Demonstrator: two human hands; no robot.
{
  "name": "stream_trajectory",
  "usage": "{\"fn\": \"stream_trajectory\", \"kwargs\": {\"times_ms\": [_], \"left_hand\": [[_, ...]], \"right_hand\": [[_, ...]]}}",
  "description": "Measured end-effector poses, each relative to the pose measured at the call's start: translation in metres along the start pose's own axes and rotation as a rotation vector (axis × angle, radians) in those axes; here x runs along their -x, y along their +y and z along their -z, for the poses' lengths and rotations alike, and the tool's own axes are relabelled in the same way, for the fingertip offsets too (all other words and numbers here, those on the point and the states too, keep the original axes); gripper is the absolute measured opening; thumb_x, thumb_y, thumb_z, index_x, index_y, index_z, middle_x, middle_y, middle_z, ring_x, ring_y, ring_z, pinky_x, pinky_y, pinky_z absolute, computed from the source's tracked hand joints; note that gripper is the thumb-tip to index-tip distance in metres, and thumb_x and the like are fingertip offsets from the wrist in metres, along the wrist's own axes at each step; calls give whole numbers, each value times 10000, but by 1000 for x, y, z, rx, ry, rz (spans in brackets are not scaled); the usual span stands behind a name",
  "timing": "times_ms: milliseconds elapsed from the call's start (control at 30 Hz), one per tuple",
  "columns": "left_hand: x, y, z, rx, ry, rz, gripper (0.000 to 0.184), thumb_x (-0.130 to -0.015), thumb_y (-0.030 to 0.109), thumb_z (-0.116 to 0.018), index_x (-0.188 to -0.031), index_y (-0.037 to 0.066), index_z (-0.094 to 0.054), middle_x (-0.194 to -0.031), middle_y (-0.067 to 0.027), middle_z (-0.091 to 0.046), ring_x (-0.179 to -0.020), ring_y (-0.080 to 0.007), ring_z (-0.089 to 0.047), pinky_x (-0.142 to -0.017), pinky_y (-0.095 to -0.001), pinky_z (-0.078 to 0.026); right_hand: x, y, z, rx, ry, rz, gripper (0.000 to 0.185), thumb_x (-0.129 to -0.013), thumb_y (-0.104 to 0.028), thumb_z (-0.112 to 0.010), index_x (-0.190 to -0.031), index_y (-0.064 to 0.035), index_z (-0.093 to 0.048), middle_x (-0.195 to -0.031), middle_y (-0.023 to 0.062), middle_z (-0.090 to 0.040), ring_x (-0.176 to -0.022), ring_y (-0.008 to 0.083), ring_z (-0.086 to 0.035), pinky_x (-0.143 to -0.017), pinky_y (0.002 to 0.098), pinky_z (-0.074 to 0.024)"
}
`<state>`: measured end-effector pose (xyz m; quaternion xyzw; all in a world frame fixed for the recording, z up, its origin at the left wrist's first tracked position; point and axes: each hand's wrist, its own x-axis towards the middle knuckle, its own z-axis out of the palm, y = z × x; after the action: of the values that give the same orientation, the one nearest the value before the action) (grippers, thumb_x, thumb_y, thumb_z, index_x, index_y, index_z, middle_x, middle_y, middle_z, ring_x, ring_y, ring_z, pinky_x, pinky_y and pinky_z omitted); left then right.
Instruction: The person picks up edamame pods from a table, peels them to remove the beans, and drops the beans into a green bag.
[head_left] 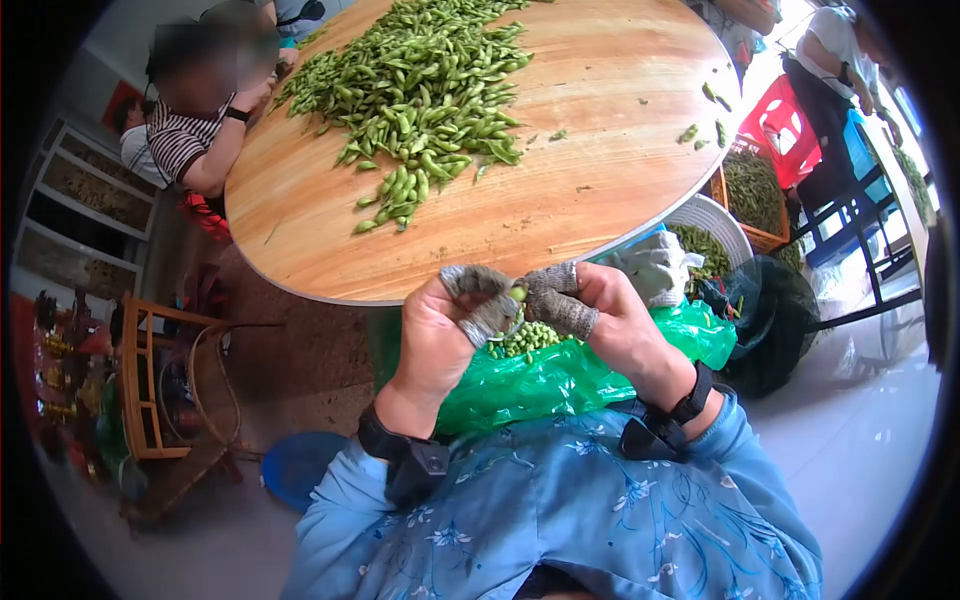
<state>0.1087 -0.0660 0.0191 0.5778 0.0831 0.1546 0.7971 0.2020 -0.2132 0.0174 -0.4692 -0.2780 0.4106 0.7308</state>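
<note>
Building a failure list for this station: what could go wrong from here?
- Slip: the small green pod sits between the covered fingertips of the left hand and right hand; the cloth finger covers may dull feel.
- Spill: the shelled beans lie by loose, crinkled green plastic; a tug could scatter them.
- Missed drop: the hands partly hide the beans, so aim could be off.
</note>
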Motion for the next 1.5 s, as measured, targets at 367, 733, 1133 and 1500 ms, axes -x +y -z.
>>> {"fn": "stream_trajectory", "kwargs": {"times_ms": [367,733,1133,1500], "left_hand": [[6,-2,-10,5,-55,57,177,-719,-80,-598,-875,-16,-546,-857,-90,-606,-764,-143,-591,-708,-260,-491],[6,-8,-14,1,-23,42,149,-720,-80,-594,-845,-15,-546,-826,-73,-606,-726,-119,-579,-658,-238,-483],[3,-19,-11,-1189,-134,-636,145,-774,54,-535,-904,8,-494,-748,-128,-546,-653,-280,-547,-599,-316,-432],[4,-10,-13,-476,-36,13,77,-797,9,-521,-872,-8,-521,-739,3,-549,-692,-35,-490,-592,-180,-409]], "right_hand": [[10,-5,4,-82,11,-1,165,-821,-109,-543,-901,35,-556,-851,57,-607,-786,108,-555,-722,243,-440],[6,4,6,-18,52,42,132,-826,-107,-532,-852,20,-556,-813,42,-602,-741,96,-546,-671,232,-434],[4,14,8,0,86,114,99,-798,-70,-565,-850,14,-555,-803,20,-592,-728,75,-529,-664,225,-432],[9,16,8,190,138,115,125,-807,-56,-551,-895,33,-544,-801,16,-585,-728,66,-513,-645,222,-433]]}}
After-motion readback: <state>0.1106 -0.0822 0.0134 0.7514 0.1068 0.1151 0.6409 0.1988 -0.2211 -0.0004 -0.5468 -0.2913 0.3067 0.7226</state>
